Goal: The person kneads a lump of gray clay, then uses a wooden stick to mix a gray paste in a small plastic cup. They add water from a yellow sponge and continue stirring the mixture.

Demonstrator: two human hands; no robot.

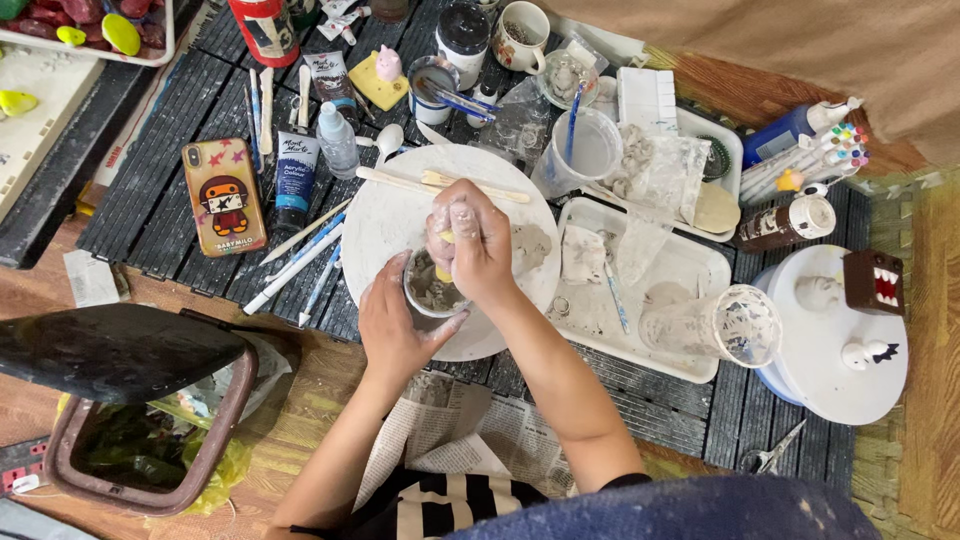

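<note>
Cupping a small clear clay-smeared cup [432,288] in the left hand [395,325] over the round white plate [385,215] mid-tabletop — the right hand's [475,250] grip pinches a yellow-tipped tool inside it.

Left hand [392,325] steadies cup [432,290]; right hand [470,245] scoops inside.

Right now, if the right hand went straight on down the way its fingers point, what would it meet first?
Probably the grey clay inside the small cup that the left hand holds. The right hand is bunched just above it with something yellow; depth is unclear.
</note>
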